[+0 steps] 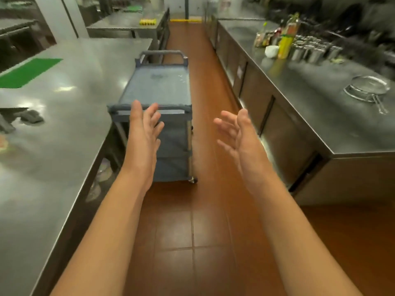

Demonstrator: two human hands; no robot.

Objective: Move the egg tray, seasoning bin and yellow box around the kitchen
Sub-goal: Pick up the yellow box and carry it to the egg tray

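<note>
Both my arms reach forward over the aisle. My left hand [144, 129] is open with fingers spread, just in front of the near handle of a grey service cart [158, 86]. My right hand [237, 133] is open too, palm turned inward, over the brown floor to the cart's right. Neither hand holds anything. The cart's top shelf is bare. Far back on the left counter sits a small yellow object [147, 22], too blurred to identify. I cannot make out the egg tray or the seasoning bin with certainty.
A steel counter [64, 129] with a green mat [27, 72] and a grey cloth [32, 117] runs along the left. The right steel counter [310, 99] carries bottles and metal containers [299, 45] and a pan [369, 87]. A brown tiled aisle [205, 210] runs between.
</note>
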